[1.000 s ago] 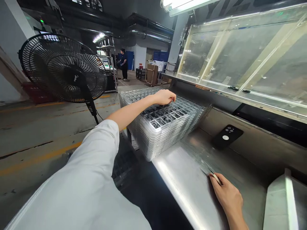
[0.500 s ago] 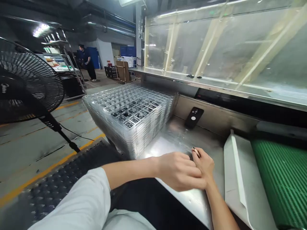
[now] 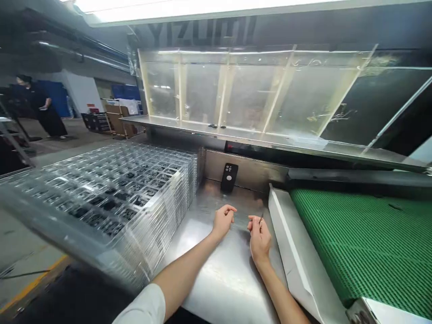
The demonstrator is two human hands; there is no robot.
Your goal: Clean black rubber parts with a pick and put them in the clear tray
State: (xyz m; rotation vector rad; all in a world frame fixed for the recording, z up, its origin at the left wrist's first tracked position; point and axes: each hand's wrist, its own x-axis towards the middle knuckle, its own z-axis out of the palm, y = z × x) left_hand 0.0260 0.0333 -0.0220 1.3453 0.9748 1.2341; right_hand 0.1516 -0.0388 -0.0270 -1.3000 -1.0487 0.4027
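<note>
My left hand (image 3: 222,219) hovers over the steel worktop (image 3: 219,279) with its fingers curled in a loose pinch; nothing shows in them. My right hand (image 3: 259,234) is a little to its right, fingers pinched on a small thin dark piece that I cannot name. Both hands sit between the stack of clear plastic trays (image 3: 111,198) on the left and the white guide (image 3: 297,265) of the green conveyor belt (image 3: 357,243) on the right. A black phone (image 3: 229,177) leans against the back wall just beyond my hands.
A clear machine guard (image 3: 256,90) and a metal shelf run above the worktop. A person in dark clothes (image 3: 40,108) stands far off at the left, near crates and cardboard boxes (image 3: 111,119). A yellow floor line lies at the lower left.
My left hand left the tray stack, came to the right hand, and the two have now drawn apart. The view swung right; the fan is out of sight and the green belt is in view.
</note>
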